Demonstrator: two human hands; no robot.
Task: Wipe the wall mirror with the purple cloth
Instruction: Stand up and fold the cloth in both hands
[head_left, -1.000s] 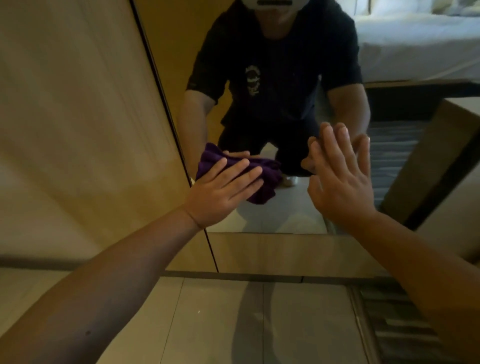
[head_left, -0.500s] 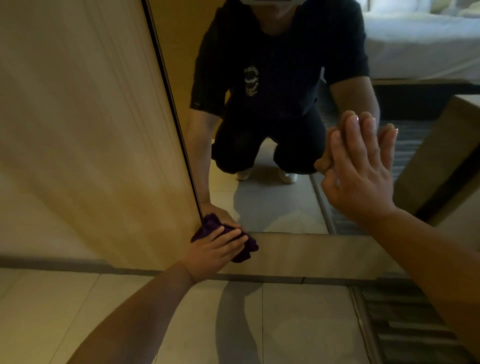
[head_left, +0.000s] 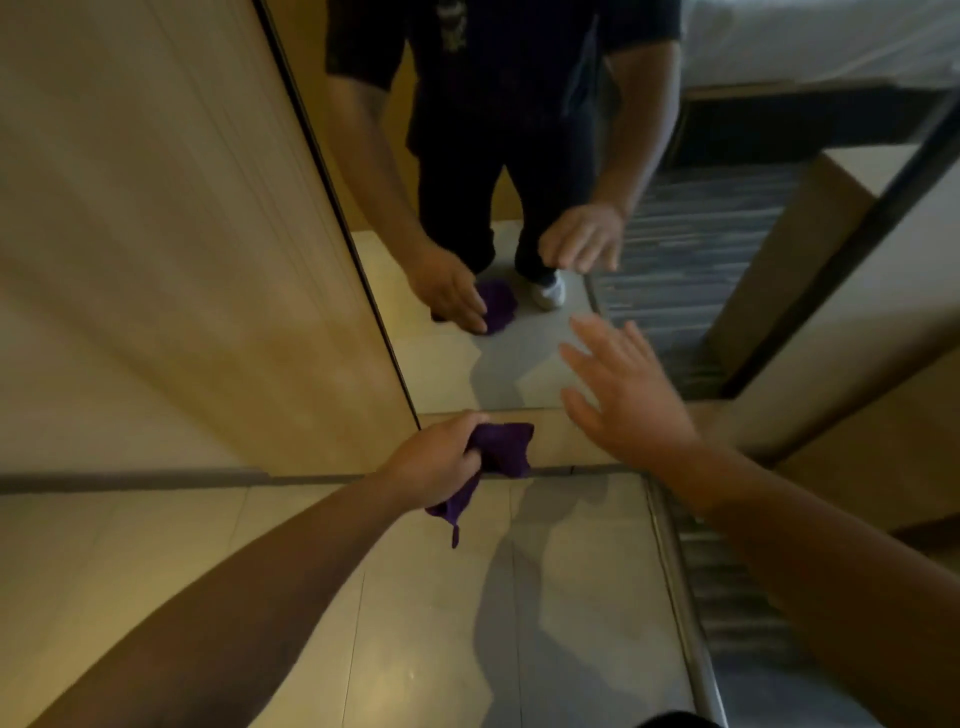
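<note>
The left hand (head_left: 431, 467) is closed around the purple cloth (head_left: 501, 449), which is bunched in the fingers, and one loose corner hangs down toward the floor tiles (head_left: 415, 597). The cloth is in front of the wooden strip (head_left: 566, 441) under the wall mirror (head_left: 519, 260), low and near the mirror's left edge; it does not seem to touch the glass at this moment. The right hand (head_left: 628, 400) is empty, with the fingers spread, and it hovers in front of the lower part of the mirror; I cannot tell if it touches the surface, because it is a little blurred. I judge that the wiping is at the bottom of the mirror. To do this step well, the person should flatten the cloth under the palm, not keep it as a ball, so that more cloth meets the glass. The strokes should go along the lower edge and into the corner beside the wood panel (head_left: 182, 234), with some overlap. The free hand is better kept away from the glass, because bare fingers can leave new marks on a part that may be clean.
</note>
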